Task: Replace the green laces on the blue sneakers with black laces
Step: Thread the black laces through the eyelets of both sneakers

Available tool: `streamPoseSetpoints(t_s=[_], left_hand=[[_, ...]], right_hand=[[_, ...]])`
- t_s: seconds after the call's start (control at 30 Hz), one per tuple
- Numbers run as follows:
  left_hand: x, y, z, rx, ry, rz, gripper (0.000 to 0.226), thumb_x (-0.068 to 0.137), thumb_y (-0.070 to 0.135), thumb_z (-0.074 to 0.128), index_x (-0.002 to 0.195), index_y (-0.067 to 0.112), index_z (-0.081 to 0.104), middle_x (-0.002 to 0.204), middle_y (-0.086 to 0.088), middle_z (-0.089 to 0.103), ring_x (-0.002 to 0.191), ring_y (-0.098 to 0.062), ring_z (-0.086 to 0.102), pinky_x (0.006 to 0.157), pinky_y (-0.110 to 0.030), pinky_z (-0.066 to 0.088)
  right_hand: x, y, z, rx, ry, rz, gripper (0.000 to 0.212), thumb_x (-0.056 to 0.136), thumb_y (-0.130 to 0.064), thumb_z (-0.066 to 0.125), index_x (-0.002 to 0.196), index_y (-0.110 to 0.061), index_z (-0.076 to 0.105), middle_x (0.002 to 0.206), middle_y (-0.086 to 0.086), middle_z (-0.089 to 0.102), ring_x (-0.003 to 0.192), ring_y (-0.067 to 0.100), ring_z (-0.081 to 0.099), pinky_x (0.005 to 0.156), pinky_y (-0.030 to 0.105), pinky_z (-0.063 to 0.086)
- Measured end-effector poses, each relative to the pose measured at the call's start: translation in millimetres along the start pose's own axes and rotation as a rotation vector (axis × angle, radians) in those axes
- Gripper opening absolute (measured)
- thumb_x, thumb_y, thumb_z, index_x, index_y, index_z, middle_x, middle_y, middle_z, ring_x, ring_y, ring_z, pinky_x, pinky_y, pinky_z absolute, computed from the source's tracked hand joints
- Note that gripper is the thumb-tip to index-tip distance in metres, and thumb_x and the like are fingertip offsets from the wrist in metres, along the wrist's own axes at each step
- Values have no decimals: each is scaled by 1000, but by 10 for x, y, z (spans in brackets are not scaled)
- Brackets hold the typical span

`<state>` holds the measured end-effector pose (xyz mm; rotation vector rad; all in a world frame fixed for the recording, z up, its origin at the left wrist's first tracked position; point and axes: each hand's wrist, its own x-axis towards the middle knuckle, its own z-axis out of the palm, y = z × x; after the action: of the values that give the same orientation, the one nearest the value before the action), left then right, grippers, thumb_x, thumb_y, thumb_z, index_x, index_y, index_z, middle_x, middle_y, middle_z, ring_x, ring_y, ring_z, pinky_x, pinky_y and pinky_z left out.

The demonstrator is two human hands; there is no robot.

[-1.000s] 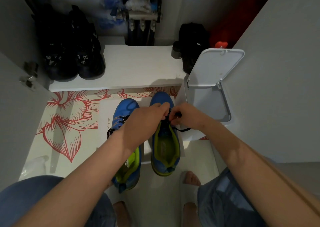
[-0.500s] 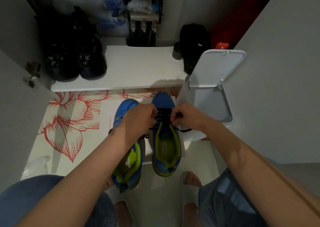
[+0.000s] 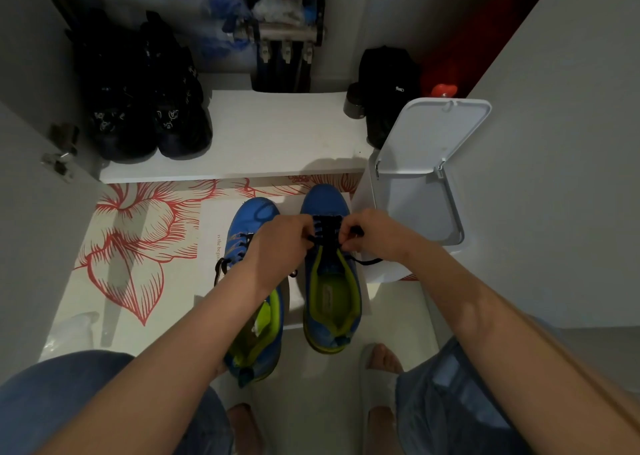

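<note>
On the right-side sneaker (image 3: 330,302), with left hand (image 3: 280,243) and right hand (image 3: 372,234) pinching the black lace (image 3: 327,227): pull evenly, keep crossings flat.

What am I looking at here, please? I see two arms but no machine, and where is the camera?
There is no machine: a person works with bare hands. The camera sits on the person's head and looks down, so both arms enter from below. On a white sheet over a flowered mat stand a left sneaker and a right sneaker, both blue. The left hand and the right hand pinch the black lace threaded across the right sneaker; its loose end trails rightward. Beyond is a white shelf with black shoes; at the right, a white bin with its lid open.
</note>
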<state>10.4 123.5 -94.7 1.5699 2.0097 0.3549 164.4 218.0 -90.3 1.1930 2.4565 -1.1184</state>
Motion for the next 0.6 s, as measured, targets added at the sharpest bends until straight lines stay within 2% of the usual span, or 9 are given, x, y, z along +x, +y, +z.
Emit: streamPoseSetpoints(t_s=[0.17, 0.27, 0.37, 0.47, 0.53, 0.6], left_hand=[[31, -4, -24, 5, -77, -55, 20, 93, 8, 46, 106, 2, 60, 93, -12, 64, 79, -20, 58, 68, -29, 43], [49, 24, -44, 14, -114, -78, 24, 91, 7, 51, 112, 1, 62, 105, -14, 66, 93, -24, 63, 80, -33, 49], [36, 44, -37, 56, -116, -72, 28, 91, 6, 53, 117, 2, 62, 109, -13, 67, 98, -25, 63, 86, -34, 51], [24, 33, -27, 87, -108, -73, 29, 90, 7, 54, 118, 2, 60, 108, -14, 65, 98, -25, 62, 81, -31, 50], [16, 26, -25, 91, -107, -66, 22, 89, 9, 54, 108, 1, 63, 97, -13, 65, 93, -26, 62, 72, -29, 46], [19, 28, -17, 69, -81, -61, 18, 89, 10, 55, 100, 1, 65, 89, -12, 63, 86, -24, 61, 67, -29, 42]], right_hand=[[-30, -28, -9, 12, -17, -22, 7, 88, -6, 60, 88, -13, 59, 89, 1, 55, 87, 15, 52, 77, 26, 41], [-68, -42, -33, -29, -25, -26, 6, 92, -9, 54, 88, -13, 53, 91, 2, 55, 87, 18, 52, 81, 33, 43], [-89, -63, -44, -182, -2, -79, 9, 94, -11, 49, 99, -8, 56, 92, 0, 54, 84, 14, 49, 71, 28, 37], [-90, -109, -49, -147, 32, -116, 9, 95, -11, 48, 99, -8, 56, 91, 1, 55, 84, 16, 51, 72, 30, 40], [-83, -126, -64, -69, 59, -110, 5, 93, -8, 51, 94, -11, 55, 91, 3, 57, 85, 17, 53, 77, 32, 43], [-70, -116, -73, -50, 53, -86, 6, 91, -5, 54, 95, -7, 58, 92, 7, 59, 85, 16, 53, 77, 29, 43]])
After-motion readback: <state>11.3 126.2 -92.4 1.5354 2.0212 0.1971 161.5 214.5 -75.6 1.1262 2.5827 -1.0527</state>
